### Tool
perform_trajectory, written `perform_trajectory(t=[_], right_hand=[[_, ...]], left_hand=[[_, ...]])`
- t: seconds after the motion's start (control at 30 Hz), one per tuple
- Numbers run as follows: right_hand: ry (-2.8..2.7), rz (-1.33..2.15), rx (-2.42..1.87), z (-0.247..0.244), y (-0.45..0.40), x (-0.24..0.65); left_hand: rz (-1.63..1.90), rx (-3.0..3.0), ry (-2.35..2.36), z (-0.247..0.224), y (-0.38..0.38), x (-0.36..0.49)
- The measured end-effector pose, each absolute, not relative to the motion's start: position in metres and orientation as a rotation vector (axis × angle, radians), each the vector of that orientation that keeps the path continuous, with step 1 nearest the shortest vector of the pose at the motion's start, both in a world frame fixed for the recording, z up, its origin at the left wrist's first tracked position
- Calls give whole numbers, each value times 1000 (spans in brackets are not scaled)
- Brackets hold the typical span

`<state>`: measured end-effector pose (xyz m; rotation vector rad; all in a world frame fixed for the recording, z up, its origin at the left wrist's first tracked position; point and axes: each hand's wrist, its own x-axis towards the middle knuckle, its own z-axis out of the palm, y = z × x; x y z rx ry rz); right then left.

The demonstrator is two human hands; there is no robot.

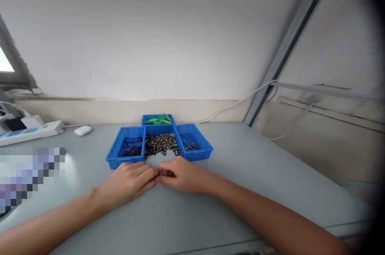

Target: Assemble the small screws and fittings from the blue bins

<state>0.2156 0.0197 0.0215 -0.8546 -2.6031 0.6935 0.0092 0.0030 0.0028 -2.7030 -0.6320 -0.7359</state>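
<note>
The left hand [129,181] and right hand [183,175] meet tip to tip, seemingly for steadiness; whether either grip is closed on a piece, I cannot tell. Just beyond, loose metal pieces [161,142] lie on the surface [240,146] between blue trays [198,154], probably for easy reach.
</note>
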Motion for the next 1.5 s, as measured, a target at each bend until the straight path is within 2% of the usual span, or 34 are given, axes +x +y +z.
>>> perform_trajectory(t=[0.63,1.5], right_hand=[[-2570,713,-862,20,22,217],[-2603,716,-822,20,20,218]], left_hand=[[-537,-2761,-705,5,2,5],[-509,-2806,-697,5,2,4]])
